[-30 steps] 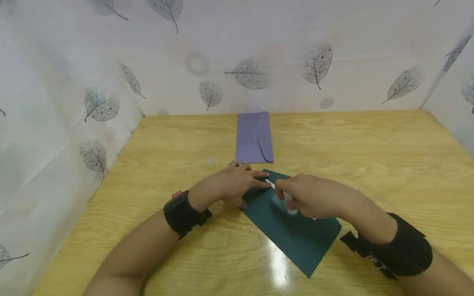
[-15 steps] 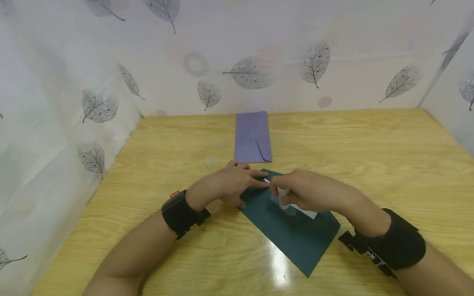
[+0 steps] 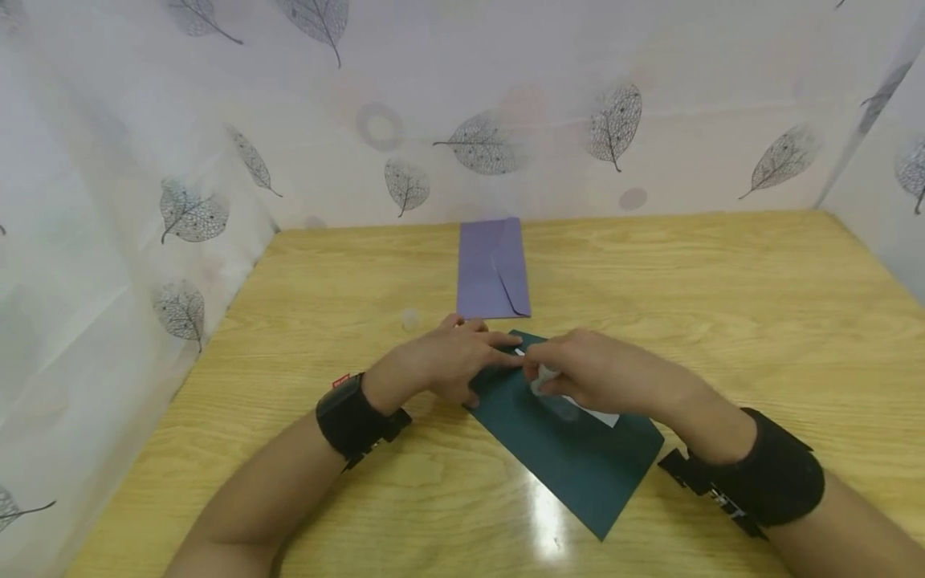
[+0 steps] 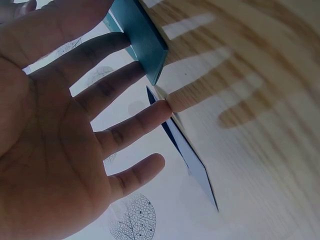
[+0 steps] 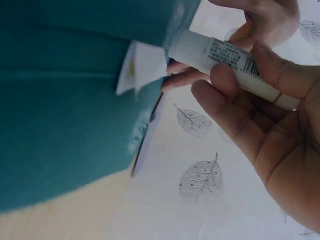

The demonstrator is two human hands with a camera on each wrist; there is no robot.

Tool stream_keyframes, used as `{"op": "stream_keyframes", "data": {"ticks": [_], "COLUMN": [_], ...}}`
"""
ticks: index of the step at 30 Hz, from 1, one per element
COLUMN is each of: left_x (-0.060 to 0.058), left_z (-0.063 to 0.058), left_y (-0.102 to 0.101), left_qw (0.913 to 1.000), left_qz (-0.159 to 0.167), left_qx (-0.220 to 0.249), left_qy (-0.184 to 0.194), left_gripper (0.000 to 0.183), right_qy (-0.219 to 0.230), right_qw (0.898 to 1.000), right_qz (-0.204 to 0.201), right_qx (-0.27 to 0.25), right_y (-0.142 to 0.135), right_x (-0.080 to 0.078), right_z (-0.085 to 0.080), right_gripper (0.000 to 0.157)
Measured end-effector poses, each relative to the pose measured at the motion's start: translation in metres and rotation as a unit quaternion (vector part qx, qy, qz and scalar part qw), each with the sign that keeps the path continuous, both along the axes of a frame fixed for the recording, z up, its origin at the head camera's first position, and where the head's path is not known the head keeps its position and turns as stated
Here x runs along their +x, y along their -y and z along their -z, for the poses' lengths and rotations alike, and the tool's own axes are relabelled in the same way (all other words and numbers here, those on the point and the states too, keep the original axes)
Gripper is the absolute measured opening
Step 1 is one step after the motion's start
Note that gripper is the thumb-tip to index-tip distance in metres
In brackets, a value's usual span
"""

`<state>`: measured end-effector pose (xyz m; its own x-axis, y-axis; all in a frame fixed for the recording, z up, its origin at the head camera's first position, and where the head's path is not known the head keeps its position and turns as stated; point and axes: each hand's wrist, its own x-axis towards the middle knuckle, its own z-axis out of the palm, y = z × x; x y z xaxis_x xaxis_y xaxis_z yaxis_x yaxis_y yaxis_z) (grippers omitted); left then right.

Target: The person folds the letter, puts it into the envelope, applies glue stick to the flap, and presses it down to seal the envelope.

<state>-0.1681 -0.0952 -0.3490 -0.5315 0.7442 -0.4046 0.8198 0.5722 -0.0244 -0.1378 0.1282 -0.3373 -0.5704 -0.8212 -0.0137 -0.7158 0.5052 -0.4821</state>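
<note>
A dark green envelope-like paper (image 3: 578, 474) lies slantwise on the table, with a white strip (image 3: 598, 415) along its middle. My left hand (image 3: 454, 361) rests on its upper left corner, fingers spread and straight. In the left wrist view, fingertips touch the green paper (image 4: 140, 37). My right hand (image 3: 610, 376) holds a white glue stick (image 5: 235, 61) between thumb and fingers, its end down against the green paper near my left fingertips. The right wrist view shows a printed label and barcode on the stick, whitish smears on the paper, and a raised white piece (image 5: 147, 65).
Beyond the green paper, a purple envelope (image 3: 480, 273) lies near the table's back edge. A small translucent round piece (image 3: 409, 319) sits left of it. A white leaf-print curtain (image 3: 549, 96) hangs behind and at both sides of the wooden table (image 3: 759, 305).
The right hand has slid the glue stick up and to the left along the green paper, showing more of the white strip. My left hand has stayed in place.
</note>
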Motion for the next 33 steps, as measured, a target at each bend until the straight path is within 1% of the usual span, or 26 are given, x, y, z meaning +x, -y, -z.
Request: {"op": "stream_keyframes", "data": {"ticks": [6,10,13,15,18,21,24,26,27,29,31,33], "left_x": [0.001,0.001,0.0,0.001,0.001,0.001,0.001,0.001,0.001,0.002,0.001,0.0], "left_z": [-0.001,0.0,0.0,-0.001,0.0,0.0,0.001,0.001,0.001,0.002,0.002,0.001], "left_y": [-0.002,-0.003,-0.003,-0.003,-0.002,-0.001,-0.001,-0.001,0.0,0.001,0.002,0.001], "left_qw": [0.9999,0.9999,0.9999,1.0,1.0,0.9999,0.9998,0.9998,0.9998,0.9998,0.9992,0.9973], "left_qz": [0.002,0.003,0.002,0.0,-0.001,0.0,0.0,0.0,0.001,0.004,0.013,0.021], "left_qx": [0.01,0.011,0.009,0.008,0.009,0.015,0.018,0.018,0.017,0.021,0.034,0.067], "left_qy": [-0.003,-0.006,-0.005,-0.003,0.0,0.0,-0.001,-0.002,-0.003,-0.006,-0.013,-0.021], "left_gripper": [0.082,0.081,0.081,0.081,0.08,0.08,0.08,0.08,0.08,0.08,0.078,0.074], "right_qy": [0.051,0.075,0.086,0.09,0.069,0.028,-0.018,-0.051,-0.06,-0.059,-0.043,-0.016], "right_qw": [0.998,0.995,0.993,0.994,0.998,0.996,0.988,0.98,0.977,0.97,0.962,0.951], "right_qz": [0.002,0.01,0.007,0.002,-0.005,-0.003,0.014,0.029,0.038,0.047,0.052,0.049], "right_qx": [0.047,0.072,0.078,0.068,0.01,-0.08,-0.154,-0.19,-0.203,-0.233,-0.266,-0.304], "right_y": [-0.007,-0.01,-0.011,-0.012,-0.017,-0.021,-0.021,-0.02,-0.019,-0.017,-0.016,-0.018], "right_x": [0.002,0.004,0.004,0.003,0.0,-0.002,-0.002,-0.001,-0.001,-0.002,-0.002,-0.002], "right_z": [-0.01,-0.014,-0.015,-0.015,-0.014,-0.018,-0.023,-0.024,-0.024,-0.024,-0.026,-0.03], "right_gripper": [0.012,0.01,0.008,0.008,0.009,0.012,0.013,0.016,0.018,0.019,0.021,0.024]}}
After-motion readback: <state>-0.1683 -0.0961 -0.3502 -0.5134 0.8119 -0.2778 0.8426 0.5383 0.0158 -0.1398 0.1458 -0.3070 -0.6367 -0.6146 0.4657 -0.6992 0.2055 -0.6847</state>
